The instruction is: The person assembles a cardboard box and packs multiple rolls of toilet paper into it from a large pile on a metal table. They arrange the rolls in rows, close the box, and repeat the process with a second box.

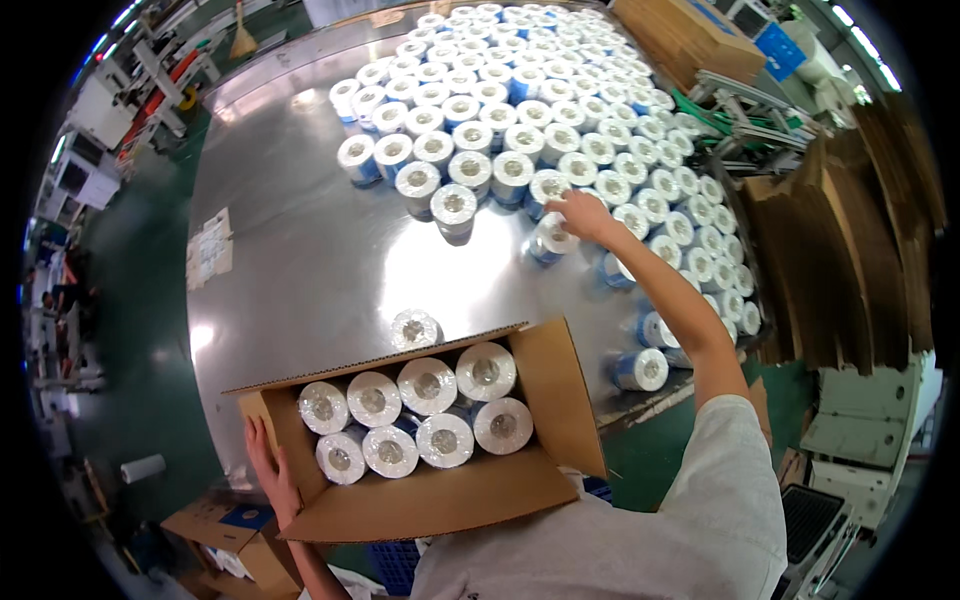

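Note:
An open cardboard box (520, 490) sits against my body at the table's near edge, its flaps folded out. Two rows of white, film-wrapped rolls (427, 386) stand inside it, end up. My left hand (268, 470) lies flat along the box's left outer side, fingers stretched. Reaching far over the table, my right hand (580, 215) has its fingers curled at the top of a tilted wrapped roll (550, 242) at the front of the group; its fingertips are partly hidden. Just beyond the box's far edge stands a single wrapped roll (414, 328).
Many wrapped rolls with blue lower sides (520, 100) crowd the far and right parts of the shiny metal table (300, 230). One roll (640, 370) lies on its side near the right edge. Flattened cardboard (830, 250) stacks at right; another box (235, 530) stands below left.

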Tool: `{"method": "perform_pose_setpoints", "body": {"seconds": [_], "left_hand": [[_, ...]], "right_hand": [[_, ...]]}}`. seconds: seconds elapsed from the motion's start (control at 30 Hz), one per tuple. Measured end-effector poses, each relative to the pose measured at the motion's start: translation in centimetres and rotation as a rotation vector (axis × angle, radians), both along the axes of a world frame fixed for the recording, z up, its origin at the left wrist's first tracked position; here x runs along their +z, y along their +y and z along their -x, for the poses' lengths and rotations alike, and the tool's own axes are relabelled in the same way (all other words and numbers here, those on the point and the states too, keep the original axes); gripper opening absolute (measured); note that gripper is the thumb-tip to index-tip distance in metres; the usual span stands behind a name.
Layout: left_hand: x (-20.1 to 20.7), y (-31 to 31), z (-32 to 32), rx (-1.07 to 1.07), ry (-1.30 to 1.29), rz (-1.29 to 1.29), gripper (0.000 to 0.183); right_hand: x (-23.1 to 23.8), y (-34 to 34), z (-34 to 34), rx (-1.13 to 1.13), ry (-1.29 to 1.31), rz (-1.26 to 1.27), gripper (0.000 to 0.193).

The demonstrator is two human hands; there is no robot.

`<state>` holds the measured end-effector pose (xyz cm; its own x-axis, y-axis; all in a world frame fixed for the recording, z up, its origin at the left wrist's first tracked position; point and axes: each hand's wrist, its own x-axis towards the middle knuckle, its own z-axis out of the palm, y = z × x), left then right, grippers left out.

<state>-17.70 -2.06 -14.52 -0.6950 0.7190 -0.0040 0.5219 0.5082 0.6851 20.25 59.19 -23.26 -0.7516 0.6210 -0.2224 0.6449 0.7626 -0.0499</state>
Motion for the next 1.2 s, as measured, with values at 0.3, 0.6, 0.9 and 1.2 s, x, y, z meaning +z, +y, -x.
{"method": "perform_pose_setpoints", "body": {"seconds": [0.3,0.6,0.9,1.2], "left_hand": [[-0.5,-0.2,-0.9,0.085,-0.155,-0.092,0.057],[-0.3,0.3,-0.3,0.066,-0.117,-0.068,0.059],[1.2,0.3,-0.3,0.064,0.065,0.094,0.06],[-1.0,-1.4,0.9,-0.054,0.213,0.182,0.055]], "right_hand": [[-6.9,4.4,1.5,0.18,0.053,-0.157,0.054],[-6.7,2.6,0.3,0.121,0.044,0.012,0.041],[13.6,-8.0,0.4,-0.206,1.027,0.493,0.036],[24.1,-30.8,13.3,0.239,0.734,1.095,0.044]]}}
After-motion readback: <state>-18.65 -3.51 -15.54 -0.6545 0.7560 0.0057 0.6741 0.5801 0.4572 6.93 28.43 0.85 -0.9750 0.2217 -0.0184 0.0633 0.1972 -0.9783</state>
